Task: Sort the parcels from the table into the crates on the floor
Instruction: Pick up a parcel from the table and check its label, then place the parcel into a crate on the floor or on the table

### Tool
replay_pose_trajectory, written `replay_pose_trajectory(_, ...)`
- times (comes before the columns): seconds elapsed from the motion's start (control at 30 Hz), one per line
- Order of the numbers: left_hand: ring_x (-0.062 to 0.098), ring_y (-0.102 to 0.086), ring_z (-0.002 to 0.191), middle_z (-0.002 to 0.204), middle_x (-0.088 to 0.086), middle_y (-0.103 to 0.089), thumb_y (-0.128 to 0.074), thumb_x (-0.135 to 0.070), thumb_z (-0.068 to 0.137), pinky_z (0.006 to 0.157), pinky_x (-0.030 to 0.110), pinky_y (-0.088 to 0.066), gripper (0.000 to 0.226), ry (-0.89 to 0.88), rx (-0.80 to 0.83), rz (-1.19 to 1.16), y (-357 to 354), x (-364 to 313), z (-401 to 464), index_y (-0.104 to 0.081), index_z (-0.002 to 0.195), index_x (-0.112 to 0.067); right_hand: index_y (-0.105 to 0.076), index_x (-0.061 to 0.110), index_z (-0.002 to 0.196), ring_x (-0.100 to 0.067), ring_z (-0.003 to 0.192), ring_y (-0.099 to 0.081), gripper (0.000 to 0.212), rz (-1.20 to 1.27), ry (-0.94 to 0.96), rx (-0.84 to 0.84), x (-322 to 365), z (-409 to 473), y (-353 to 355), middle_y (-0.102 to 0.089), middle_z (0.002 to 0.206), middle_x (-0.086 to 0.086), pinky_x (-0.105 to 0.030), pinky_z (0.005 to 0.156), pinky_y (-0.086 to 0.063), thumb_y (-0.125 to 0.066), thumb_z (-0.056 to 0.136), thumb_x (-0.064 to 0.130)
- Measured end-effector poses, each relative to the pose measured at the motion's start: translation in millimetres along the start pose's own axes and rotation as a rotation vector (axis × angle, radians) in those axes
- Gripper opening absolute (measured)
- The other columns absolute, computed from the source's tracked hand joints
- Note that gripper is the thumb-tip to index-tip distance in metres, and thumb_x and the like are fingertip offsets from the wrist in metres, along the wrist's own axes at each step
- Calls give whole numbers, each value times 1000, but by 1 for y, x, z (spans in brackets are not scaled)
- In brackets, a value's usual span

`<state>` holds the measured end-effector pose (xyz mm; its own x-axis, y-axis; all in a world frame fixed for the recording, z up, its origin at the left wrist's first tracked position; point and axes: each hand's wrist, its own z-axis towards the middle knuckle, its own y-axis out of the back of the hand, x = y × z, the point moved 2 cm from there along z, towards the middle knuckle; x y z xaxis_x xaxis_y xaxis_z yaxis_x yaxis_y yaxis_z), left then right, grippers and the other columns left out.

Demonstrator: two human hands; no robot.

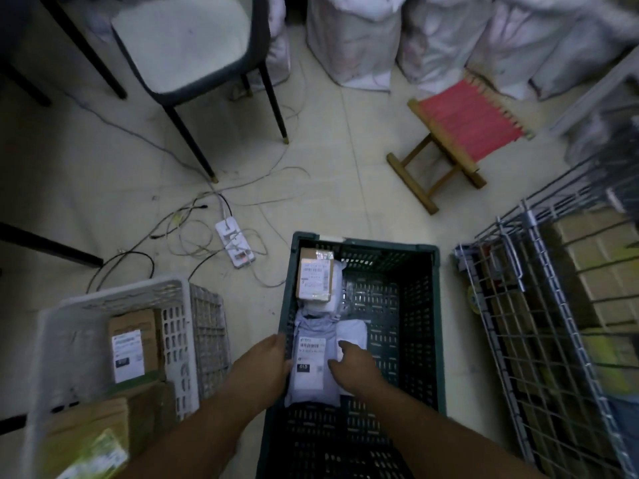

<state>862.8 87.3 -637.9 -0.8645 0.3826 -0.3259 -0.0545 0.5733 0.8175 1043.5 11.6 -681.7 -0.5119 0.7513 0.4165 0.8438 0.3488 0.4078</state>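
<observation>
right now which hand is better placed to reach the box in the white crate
Left. The left hand sits at the dark crate's left wall, nearest the white crate and its box. The right hand is farther right, on the grey parcel.

This looks like a small parcel-sorting room, a back room of a courier or pick-up point rather than a home. A dark green crate (352, 340) on the tiled floor (345, 167) holds labelled mailers and a taped box; to its left a white crate (114, 344) carries more labelled cartons, and to its right stands a wire cage (539, 323) stacked with boxes. Beyond the green crate, bulging white sacks (415, 39) line the far wall, with a red folding stool (460, 133), a chair (193, 50) and a power strip (235, 243) among loose cables.
</observation>
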Motion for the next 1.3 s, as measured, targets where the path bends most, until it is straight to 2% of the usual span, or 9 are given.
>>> replay_pose_trajectory(0.07, -2, -65, 68, 82, -18, -66, -90, -54, 55, 56, 11, -49, 45, -13, 93, 131, 32, -18, -27, -70, 89, -33, -46, 6, 146, -29, 133, -50, 45, -94, 76, -6, 20, -43, 25, -53, 147, -12, -28, 100, -41, -48, 105, 26)
replay_pose_trajectory(0.17, 1, -64, 56, 67, -12, -68, -95, -52, 27, 46, 12, -46, 51, -135, 52, 241, 85, -50, -71, -76, 68, -28, -54, 5, 137, -31, 126, -56, 38, -202, 160, -18, 50, -106, 56, -60, 137, -14, -31, 97, -45, -48, 104, 23)
replay_pose_trajectory(0.43, 1, -59, 51, 61, -12, -64, -93, -59, 20, 43, 12, -41, 52, -141, -19, 286, 214, -114, -190, -74, 60, -31, -61, 13, 119, -28, 111, -61, 31, -559, 327, -75, 128, -279, 115, -65, 124, -11, -34, 89, -52, -47, 97, 29)
replay_pose_trajectory(0.53, 11, -68, 79, 89, 1, -72, -87, -56, 56, 65, 17, -52, 51, -75, 24, 264, 275, -130, -248, -77, 90, -21, -54, 12, 131, -31, 117, -58, 36, -744, 393, -112, 171, -354, 129, -60, 131, -14, -37, 94, -52, -48, 100, 28)
replay_pose_trajectory(0.6, 26, -55, 118, 129, 13, -59, -55, -43, 96, 97, 33, -45, 47, 47, -68, 187, 303, -123, -282, -57, 130, -10, -49, 11, 140, -34, 129, -50, 44, -835, 471, -130, 201, -396, 133, -55, 140, -14, -41, 102, -49, -50, 99, 27)
replay_pose_trajectory(0.67, 31, -45, 128, 140, 15, -49, -41, -40, 104, 107, 41, -37, 48, 131, -91, 122, 325, -114, -317, -45, 139, -8, -43, 9, 146, -38, 141, -37, 51, -913, 531, -138, 232, -432, 132, -49, 147, -14, -46, 111, -41, -50, 100, 30)
replay_pose_trajectory(0.93, 30, -40, 135, 147, 14, -44, -38, -37, 105, 110, 39, -34, 46, 340, -262, -20, 395, -41, -468, -44, 141, -7, -33, 13, 154, -35, 148, -27, 56, -1046, 779, -238, 352, -548, 58, -37, 159, -9, -45, 119, -31, -46, 102, 32)
replay_pose_trajectory(1.03, 32, -46, 129, 136, 13, -49, -40, -38, 104, 105, 43, -41, 41, 416, -292, -112, 407, 4, -537, -50, 132, -10, -35, 14, 151, -35, 145, -30, 54, -1085, 864, -222, 393, -584, 0, -38, 157, -9, -46, 117, -33, -46, 100, 28)
replay_pose_trajectory(1.3, 30, -39, 136, 147, 13, -45, -38, -43, 105, 109, 41, -37, 56, 628, -424, -138, 395, 127, -720, -38, 147, -6, -28, 11, 156, -34, 152, -22, 57, -1242, 1066, -68, 485, -683, -181, -34, 161, -9, -46, 120, -30, -43, 105, 33)
